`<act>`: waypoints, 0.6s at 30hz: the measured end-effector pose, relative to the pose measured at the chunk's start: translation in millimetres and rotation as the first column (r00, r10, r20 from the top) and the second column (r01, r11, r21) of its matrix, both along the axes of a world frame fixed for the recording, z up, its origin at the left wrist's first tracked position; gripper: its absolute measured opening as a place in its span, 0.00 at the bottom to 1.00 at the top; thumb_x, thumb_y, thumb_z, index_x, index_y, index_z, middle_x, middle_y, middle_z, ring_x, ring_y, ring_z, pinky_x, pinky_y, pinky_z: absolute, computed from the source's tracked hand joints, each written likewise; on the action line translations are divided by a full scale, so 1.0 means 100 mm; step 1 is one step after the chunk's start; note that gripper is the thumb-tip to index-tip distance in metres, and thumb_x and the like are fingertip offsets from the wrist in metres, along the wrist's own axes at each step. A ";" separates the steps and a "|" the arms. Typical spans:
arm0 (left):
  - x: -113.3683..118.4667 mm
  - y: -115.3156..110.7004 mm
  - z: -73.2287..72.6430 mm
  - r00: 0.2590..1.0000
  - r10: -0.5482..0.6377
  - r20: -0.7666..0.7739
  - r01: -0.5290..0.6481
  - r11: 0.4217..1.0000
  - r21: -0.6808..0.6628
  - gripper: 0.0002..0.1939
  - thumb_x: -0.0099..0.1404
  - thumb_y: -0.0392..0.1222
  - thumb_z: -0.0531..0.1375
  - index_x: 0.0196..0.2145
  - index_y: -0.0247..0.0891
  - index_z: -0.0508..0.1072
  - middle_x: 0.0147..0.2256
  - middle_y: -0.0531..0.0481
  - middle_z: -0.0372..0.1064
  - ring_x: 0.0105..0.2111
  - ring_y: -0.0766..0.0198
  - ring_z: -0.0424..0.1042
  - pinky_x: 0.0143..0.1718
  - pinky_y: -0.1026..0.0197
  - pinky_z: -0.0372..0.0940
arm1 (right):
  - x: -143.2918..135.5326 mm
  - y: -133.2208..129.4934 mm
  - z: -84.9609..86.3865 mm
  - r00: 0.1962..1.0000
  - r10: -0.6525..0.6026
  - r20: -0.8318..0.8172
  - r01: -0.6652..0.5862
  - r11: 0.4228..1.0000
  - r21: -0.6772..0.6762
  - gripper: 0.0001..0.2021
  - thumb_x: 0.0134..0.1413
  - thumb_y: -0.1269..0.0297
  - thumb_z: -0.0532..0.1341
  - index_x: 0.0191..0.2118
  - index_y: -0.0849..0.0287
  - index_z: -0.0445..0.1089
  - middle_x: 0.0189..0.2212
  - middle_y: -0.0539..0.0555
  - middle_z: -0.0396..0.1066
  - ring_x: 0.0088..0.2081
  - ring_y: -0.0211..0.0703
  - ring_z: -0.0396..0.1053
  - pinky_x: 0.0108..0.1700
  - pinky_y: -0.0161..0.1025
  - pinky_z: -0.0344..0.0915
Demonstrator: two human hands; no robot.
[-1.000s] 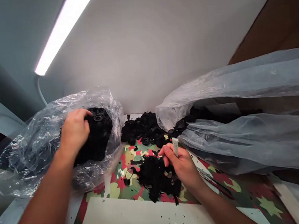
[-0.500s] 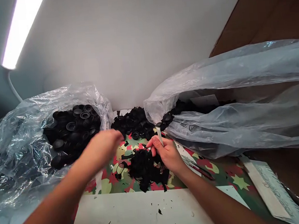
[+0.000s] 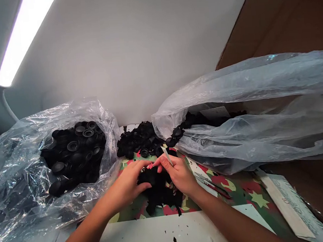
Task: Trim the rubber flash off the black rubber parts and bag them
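While a pale stick (image 3: 167, 156) is gripped in the right hand (image 3: 179, 173), the left hand (image 3: 132, 179) is held with thumb and fingers parted, near black scraps (image 3: 162, 195) partly hidden by both hands. A red-handled tool (image 3: 215, 187) is seen beside the right forearm (image 3: 221, 213). Black caps (image 3: 77, 153) are held in the left plastic bag (image 3: 22, 173); black pieces (image 3: 176, 133) are seen at the right plastic bag's (image 3: 231, 78) mouth.
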State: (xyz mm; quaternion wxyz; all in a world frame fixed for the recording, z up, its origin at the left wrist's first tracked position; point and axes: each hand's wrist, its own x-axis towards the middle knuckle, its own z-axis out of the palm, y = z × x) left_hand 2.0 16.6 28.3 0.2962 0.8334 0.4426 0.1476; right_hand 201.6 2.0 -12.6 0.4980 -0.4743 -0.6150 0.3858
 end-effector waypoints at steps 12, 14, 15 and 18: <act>0.00 -0.06 -0.05 0.939 0.140 0.314 -0.189 0.973 0.130 0.33 0.56 0.38 0.71 0.58 0.47 0.68 0.38 0.53 0.73 0.39 0.59 0.74 0.42 0.57 0.70 | -0.11 -0.16 0.04 0.988 -0.151 -0.033 0.155 0.962 0.224 0.26 0.71 0.47 0.48 0.33 0.55 0.77 0.36 0.54 0.71 0.39 0.45 0.71 0.41 0.41 0.67; 0.02 -0.07 -0.04 0.930 0.146 0.337 -0.183 0.980 0.081 0.33 0.56 0.41 0.71 0.58 0.46 0.67 0.36 0.55 0.73 0.35 0.61 0.74 0.38 0.59 0.69 | -0.06 -0.19 0.07 0.975 -0.222 -0.034 0.221 0.924 0.312 0.28 0.73 0.51 0.44 0.34 0.53 0.79 0.38 0.55 0.72 0.41 0.46 0.71 0.42 0.42 0.68; 0.03 -0.08 -0.03 0.926 0.147 0.347 -0.181 0.981 0.067 0.33 0.56 0.42 0.71 0.58 0.46 0.67 0.35 0.55 0.73 0.34 0.61 0.73 0.37 0.60 0.68 | -0.03 -0.20 0.08 0.975 -0.217 -0.036 0.216 0.912 0.348 0.28 0.74 0.51 0.43 0.36 0.52 0.79 0.38 0.55 0.72 0.40 0.45 0.72 0.40 0.41 0.69; 0.05 -0.08 -0.05 0.916 0.164 0.366 -0.193 0.980 0.045 0.34 0.56 0.41 0.71 0.59 0.45 0.66 0.35 0.55 0.73 0.33 0.62 0.73 0.35 0.61 0.67 | 0.00 -0.23 0.12 0.992 -0.124 -0.034 0.127 0.892 0.434 0.23 0.74 0.53 0.46 0.43 0.51 0.78 0.35 0.53 0.75 0.32 0.41 0.73 0.31 0.38 0.70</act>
